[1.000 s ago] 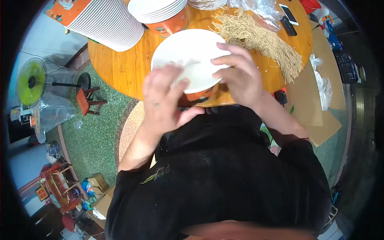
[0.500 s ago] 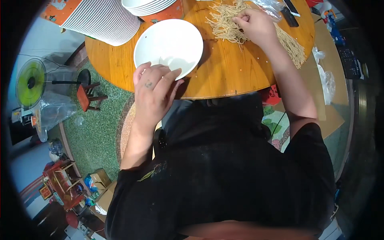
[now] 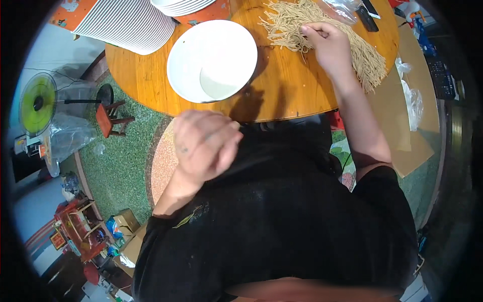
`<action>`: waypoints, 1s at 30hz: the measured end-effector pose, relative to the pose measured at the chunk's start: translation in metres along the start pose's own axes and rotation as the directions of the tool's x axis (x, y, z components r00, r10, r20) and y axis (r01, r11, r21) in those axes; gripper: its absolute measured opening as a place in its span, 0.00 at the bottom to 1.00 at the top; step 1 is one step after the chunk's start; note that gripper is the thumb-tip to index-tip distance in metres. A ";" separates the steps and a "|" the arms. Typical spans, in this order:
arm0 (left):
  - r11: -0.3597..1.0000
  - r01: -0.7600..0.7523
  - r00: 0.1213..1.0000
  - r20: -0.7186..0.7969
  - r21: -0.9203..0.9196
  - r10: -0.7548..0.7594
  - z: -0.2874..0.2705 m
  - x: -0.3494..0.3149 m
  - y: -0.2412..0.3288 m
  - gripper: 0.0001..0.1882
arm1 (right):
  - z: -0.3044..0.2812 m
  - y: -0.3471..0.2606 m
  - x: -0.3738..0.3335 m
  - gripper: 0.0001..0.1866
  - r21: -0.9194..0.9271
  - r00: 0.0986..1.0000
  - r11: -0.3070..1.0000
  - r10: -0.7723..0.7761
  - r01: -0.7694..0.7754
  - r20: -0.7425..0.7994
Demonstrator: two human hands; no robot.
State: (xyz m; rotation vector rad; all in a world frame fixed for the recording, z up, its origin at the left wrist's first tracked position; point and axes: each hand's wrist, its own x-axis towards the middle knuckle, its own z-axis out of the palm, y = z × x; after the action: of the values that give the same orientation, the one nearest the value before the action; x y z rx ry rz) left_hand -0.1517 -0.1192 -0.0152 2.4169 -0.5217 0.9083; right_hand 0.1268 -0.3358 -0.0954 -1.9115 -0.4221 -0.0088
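Observation:
A large white bowl (image 3: 186, 65) stands near the table's front edge, with a shadow across its inside. My left hand (image 3: 206, 143) hovers in front of the table edge, apart from the bowl. Its fingers are loosely curled, the thumb is apart from them, and nothing shows in them. Over a pile of thin tan noodles (image 3: 287, 25) at the right, my right hand (image 3: 329, 48) has thumb and forefinger pinched together. Whether a strand is between those fingertips is too small to tell. More noodles spread under and beyond that wrist.
A long stack of white bowls (image 3: 131, 25) lies at the far left beside an orange patterned sheet (image 3: 75, 15). More nested bowls (image 3: 186, 7) sit behind the white bowl. Clear plastic (image 3: 342, 10) and a black object (image 3: 367, 20) lie far right. A fan (image 3: 39, 104) and a red stool (image 3: 111, 120) stand left.
My left hand has let go of the white bowl's near rim and drawn back toward me. The right hand has shifted slightly right and nearer, still pinched.

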 end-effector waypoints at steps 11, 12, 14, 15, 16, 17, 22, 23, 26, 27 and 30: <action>0.648 0.531 0.838 0.224 -0.546 -0.497 0.087 0.008 0.017 0.27 | -0.007 -0.045 -0.113 0.10 0.803 0.794 0.074 0.224 -0.592 0.565; 0.605 0.575 0.806 0.255 -0.551 -0.535 0.088 0.014 0.019 0.28 | -0.002 -0.050 -0.123 0.11 0.812 0.810 0.130 0.261 -0.569 0.526; 0.509 0.606 0.762 0.262 -0.611 -0.593 0.095 0.019 0.019 0.24 | 0.009 -0.057 -0.137 0.13 0.837 0.848 0.185 0.254 -0.515 0.465; 0.549 0.597 0.780 0.263 -0.585 -0.568 0.100 0.018 0.014 0.20 | 0.013 -0.060 -0.140 0.13 0.836 0.846 0.182 0.253 -0.518 0.469; 0.589 0.585 0.798 0.264 -0.558 -0.542 0.102 0.016 0.011 0.16 | 0.017 -0.063 -0.143 0.13 0.851 0.870 0.212 0.235 -0.481 0.433; 0.589 0.587 0.796 0.263 -0.555 -0.545 0.104 0.014 0.009 0.16 | 0.019 -0.065 -0.146 0.12 0.864 0.893 0.243 0.215 -0.441 0.395; 0.371 0.680 0.653 0.293 -0.632 -0.698 0.090 0.002 0.014 0.05 | 0.022 -0.080 -0.155 0.10 0.820 0.874 0.305 0.213 -0.484 0.437; 0.373 0.680 0.653 0.290 -0.631 -0.700 0.083 -0.001 0.015 0.05 | 0.022 -0.082 -0.156 0.10 0.806 0.865 0.320 0.247 -0.498 0.436; 0.643 0.684 0.724 0.212 -0.344 -0.656 0.060 -0.009 0.014 0.04 | 0.031 -0.075 -0.165 0.14 0.398 0.992 0.915 0.095 -0.057 -0.078; 0.642 0.687 0.721 0.209 -0.341 -0.660 0.053 -0.014 0.014 0.04 | 0.032 -0.079 -0.165 0.19 0.425 0.986 0.903 0.016 0.056 -0.164; 0.757 0.620 0.783 0.229 -0.208 -0.578 0.042 -0.025 0.013 0.04 | 0.019 -0.083 -0.164 0.21 0.086 0.870 0.878 -0.478 0.471 0.122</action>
State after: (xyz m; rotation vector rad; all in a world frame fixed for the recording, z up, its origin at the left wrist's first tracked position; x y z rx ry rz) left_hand -0.1553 -0.1493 -0.0554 2.1810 0.1013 0.3412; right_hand -0.0549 -0.3392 -0.0609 -1.7169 -0.9741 -0.1875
